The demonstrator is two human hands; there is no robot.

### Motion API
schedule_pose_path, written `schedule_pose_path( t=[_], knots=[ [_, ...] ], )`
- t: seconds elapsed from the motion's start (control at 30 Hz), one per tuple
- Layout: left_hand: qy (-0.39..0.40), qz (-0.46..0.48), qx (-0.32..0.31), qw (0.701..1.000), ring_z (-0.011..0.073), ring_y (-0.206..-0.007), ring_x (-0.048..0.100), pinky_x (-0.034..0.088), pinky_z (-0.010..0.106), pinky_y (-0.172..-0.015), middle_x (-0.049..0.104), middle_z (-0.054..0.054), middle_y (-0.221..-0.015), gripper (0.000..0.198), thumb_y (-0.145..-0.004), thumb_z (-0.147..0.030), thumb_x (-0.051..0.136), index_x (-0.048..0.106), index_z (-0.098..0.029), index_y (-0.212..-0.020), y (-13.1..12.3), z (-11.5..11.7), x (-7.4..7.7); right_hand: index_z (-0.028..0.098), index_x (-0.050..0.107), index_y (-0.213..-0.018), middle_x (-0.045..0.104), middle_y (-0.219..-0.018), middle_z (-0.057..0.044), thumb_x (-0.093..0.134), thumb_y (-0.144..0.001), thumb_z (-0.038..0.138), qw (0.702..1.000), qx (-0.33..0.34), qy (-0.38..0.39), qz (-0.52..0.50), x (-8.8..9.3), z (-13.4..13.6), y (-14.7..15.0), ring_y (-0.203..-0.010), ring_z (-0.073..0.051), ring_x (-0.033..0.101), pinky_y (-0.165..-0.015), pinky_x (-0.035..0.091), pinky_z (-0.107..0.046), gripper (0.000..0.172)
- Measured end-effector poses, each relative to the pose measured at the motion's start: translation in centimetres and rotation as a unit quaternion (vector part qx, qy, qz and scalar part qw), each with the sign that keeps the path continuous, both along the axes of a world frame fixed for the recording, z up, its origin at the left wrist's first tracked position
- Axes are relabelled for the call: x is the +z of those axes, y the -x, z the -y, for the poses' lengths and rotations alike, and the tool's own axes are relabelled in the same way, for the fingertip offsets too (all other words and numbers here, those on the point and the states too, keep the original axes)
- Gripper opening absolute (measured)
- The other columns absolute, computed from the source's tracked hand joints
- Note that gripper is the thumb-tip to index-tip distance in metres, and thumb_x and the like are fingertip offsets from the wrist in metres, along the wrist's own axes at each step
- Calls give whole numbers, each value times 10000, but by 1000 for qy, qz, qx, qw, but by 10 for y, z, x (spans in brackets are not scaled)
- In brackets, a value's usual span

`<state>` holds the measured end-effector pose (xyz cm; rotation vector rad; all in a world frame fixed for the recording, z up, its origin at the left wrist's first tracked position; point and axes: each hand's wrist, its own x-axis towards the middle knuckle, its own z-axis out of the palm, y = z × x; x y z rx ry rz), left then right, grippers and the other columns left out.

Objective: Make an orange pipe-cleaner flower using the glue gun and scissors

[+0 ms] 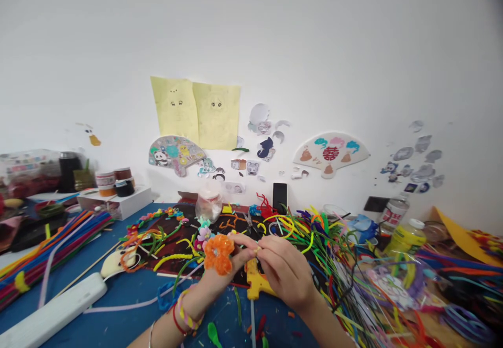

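Note:
My left hand and my right hand meet fingertip to fingertip over the middle of the table. Both are closed in a pinch; a tiny yellowish bit shows between them, too small to name. A fuzzy orange flower with a shiny centre sits against the back of my left hand; how it is attached is hidden. Just below the fingers lies a yellow glue gun, partly covered by my right hand, with a pale glue stick coming out of its back end. Purple and pink fuzzy flowers are behind my left hand.
Tangled pipe cleaners spread to the right, with bundled ones at left. Scissors, a black phone-like slab and a clear plastic cup are behind. A long white bar lies front left. Bottles stand at right.

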<state>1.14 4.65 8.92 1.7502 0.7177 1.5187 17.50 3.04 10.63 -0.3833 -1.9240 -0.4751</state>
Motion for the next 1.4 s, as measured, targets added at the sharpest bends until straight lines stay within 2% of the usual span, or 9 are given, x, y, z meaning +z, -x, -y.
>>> schedule_pose_path(
  t=[0.17, 0.27, 0.37, 0.63, 0.8, 0.97, 1.1, 1.27, 1.4],
  knots=[
    [-18, -95, -71, 993, 152, -731, 609, 494, 258, -671, 674, 40, -792, 85, -777, -250, 610, 666, -192, -802, 7, 10, 16, 178, 580, -924, 641, -892, -67, 469, -857, 93, 974, 94, 201, 38, 15, 7, -15, -870, -156, 592, -766, 522, -307, 155],
    [-42, -149, -123, 980, 150, -648, 610, 494, 250, -621, 680, 41, -714, 81, -748, -242, 638, 676, -170, -747, 14, 14, 29, 184, 586, -862, 639, -848, -51, 485, -859, 114, 955, 114, 266, 60, 23, 13, -18, -846, -146, 583, -773, 505, -293, 123],
    [-28, -153, -112, 981, 149, -603, 605, 492, 243, -585, 669, 37, -652, 112, -727, -265, 655, 671, -162, -686, 16, 17, 34, 181, 589, -849, 638, -812, -46, 489, -854, 116, 958, 124, 253, 54, 22, 14, -15, -819, -142, 581, -751, 504, -281, 120],
    [-43, -147, -133, 979, 170, -656, 636, 513, 265, -634, 697, 55, -712, 110, -745, -277, 640, 679, -178, -718, 21, 21, 35, 160, 602, -965, 638, -860, -74, 447, -848, 61, 983, 132, 114, 62, 6, 10, -14, -871, -166, 575, -770, 502, -315, 219],
    [-7, -168, -153, 974, 127, -508, 561, 447, 217, -472, 659, 42, -637, 165, -758, -323, 614, 681, -173, -779, 23, 23, 34, 200, 640, -886, 627, -763, -27, 459, -884, 155, 973, 176, 134, 66, 6, 5, -15, -748, -122, 572, -707, 485, -278, 186],
    [46, -156, -194, 968, 95, -479, 526, 415, 193, -461, 648, 26, -624, 161, -737, -311, 645, 670, -162, -793, 22, 16, 23, 211, 637, -880, 657, -761, -15, 457, -893, 168, 974, 187, 116, 61, 8, 3, -13, -715, -108, 574, -680, 481, -258, 185],
    [94, -142, -218, 961, 98, -473, 537, 418, 186, -448, 631, 15, -590, 159, -712, -316, 670, 654, -159, -732, 20, 21, 31, 198, 623, -870, 659, -746, -16, 441, -894, 136, 970, 197, 126, 68, 11, 8, -10, -697, -106, 571, -665, 475, -252, 194],
    [58, -148, -197, 967, 134, -573, 605, 478, 208, -538, 653, 27, -635, 123, -739, -272, 647, 642, -176, -662, 20, 42, 49, 186, 600, -886, 652, -745, -23, 375, -906, 115, 958, 222, 152, 96, 10, 17, -7, -714, -106, 575, -658, 472, -241, 237],
    [27, -160, -178, 970, 135, -596, 600, 477, 219, -570, 666, 33, -667, 113, -772, -263, 617, 649, -185, -697, 23, 45, 48, 177, 592, -936, 651, -777, -38, 373, -905, 111, 962, 211, 142, 103, 10, 20, -7, -722, -116, 565, -661, 470, -253, 231]
  ],
)
